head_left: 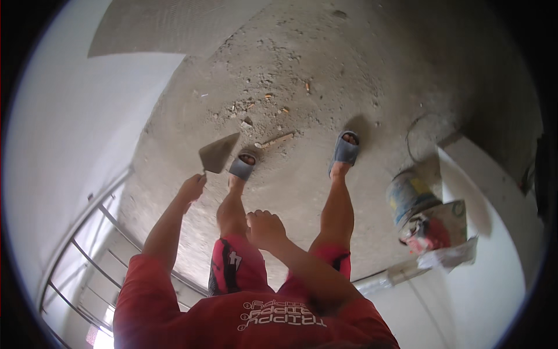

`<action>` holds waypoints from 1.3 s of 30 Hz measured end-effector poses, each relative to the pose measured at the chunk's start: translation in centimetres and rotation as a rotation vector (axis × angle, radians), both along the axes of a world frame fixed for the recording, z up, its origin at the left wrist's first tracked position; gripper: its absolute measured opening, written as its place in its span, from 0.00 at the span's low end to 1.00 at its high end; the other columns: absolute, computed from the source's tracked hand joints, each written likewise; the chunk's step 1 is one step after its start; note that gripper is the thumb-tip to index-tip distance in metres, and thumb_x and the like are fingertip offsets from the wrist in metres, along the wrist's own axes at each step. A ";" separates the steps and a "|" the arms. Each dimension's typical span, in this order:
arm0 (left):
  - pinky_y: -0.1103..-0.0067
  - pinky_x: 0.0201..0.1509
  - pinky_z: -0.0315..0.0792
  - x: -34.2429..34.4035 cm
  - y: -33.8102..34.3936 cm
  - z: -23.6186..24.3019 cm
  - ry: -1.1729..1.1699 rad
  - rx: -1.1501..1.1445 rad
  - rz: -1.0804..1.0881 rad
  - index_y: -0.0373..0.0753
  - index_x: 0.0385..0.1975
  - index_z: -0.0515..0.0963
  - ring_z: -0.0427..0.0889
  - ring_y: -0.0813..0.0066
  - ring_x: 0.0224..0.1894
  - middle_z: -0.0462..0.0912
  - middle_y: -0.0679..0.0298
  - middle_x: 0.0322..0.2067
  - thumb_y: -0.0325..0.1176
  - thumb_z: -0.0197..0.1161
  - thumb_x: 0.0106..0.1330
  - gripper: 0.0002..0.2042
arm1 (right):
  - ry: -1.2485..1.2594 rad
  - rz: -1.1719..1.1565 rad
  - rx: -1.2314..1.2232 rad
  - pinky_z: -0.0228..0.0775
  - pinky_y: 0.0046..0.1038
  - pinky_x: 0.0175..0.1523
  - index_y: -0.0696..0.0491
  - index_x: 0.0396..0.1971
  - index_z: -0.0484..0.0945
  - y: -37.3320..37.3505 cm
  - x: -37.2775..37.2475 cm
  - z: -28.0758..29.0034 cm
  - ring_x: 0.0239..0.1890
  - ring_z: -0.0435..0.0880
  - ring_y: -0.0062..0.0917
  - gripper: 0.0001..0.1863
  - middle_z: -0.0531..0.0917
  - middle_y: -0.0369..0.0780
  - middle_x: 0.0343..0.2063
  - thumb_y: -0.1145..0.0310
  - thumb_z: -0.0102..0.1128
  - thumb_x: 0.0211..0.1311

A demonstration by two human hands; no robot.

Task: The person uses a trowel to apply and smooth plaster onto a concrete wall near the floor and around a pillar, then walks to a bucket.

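My left hand [192, 189] is closed round the handle of a pointing trowel [218, 155]. Its grey, roughly triangular blade points away from me, up and to the right, just left of my left sandal [242, 167]. In front of my left knee is my right hand [267, 230], its fingers curled in. The inside of that hand is hidden, so I cannot tell whether it holds anything or touches the leg.
Crumbled rubble and orange-brown bits [256, 107] lie on the concrete floor, with a short stick [276, 140] near my left foot. A metal railing [72, 235] runs along the left. At right, a stained bucket [410, 195] stands by a low white wall [494, 244], with a red-marked bag beside it.
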State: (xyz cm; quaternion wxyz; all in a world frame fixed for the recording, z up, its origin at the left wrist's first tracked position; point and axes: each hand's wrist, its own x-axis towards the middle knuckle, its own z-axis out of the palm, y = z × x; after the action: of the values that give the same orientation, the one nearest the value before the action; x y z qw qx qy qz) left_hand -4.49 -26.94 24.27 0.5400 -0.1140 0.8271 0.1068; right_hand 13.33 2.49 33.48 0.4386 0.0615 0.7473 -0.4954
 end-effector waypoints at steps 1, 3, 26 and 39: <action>0.69 0.20 0.71 1.6 -0.6 1.2 0.027 -0.059 0.093 0.35 0.51 0.77 0.77 0.68 0.18 0.81 0.56 0.26 0.47 0.53 0.73 0.21 | -0.029 0.037 -0.014 0.75 0.45 0.56 0.53 0.56 0.78 1.0 0.4 -0.1 0.53 0.82 0.43 0.23 0.83 0.47 0.48 0.60 0.59 0.62; 0.69 0.21 0.72 5.4 -1.1 1.1 0.152 -0.100 0.256 0.35 0.50 0.78 0.78 0.68 0.19 0.82 0.55 0.27 0.46 0.53 0.72 0.20 | -0.080 0.133 -0.046 0.76 0.45 0.55 0.54 0.55 0.78 3.3 2.0 0.4 0.52 0.83 0.43 0.23 0.84 0.47 0.47 0.62 0.59 0.62; 0.51 0.53 0.76 7.6 32.2 -31.8 0.617 0.122 0.971 0.29 0.48 0.72 0.82 0.32 0.48 0.83 0.35 0.43 0.39 0.47 0.73 0.18 | 0.683 0.840 0.197 0.74 0.41 0.56 0.52 0.57 0.79 15.9 3.5 -4.4 0.35 0.81 0.31 0.23 0.78 0.38 0.31 0.67 0.56 0.61; 0.58 0.55 0.77 16.2 16.8 -25.7 0.764 -0.007 0.511 0.41 0.56 0.80 0.84 0.45 0.50 0.87 0.47 0.42 0.45 0.54 0.72 0.20 | 0.805 0.752 0.042 0.75 0.41 0.55 0.53 0.52 0.78 17.2 6.0 -2.3 0.35 0.81 0.26 0.20 0.79 0.37 0.33 0.66 0.57 0.60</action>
State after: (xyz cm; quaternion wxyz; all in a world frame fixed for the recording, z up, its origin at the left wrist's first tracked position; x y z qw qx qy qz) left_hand 11.71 -10.18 -1.43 0.1521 -0.2688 0.9125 0.2681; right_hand 19.34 19.73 31.19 0.2637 -0.3954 0.8360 -0.2741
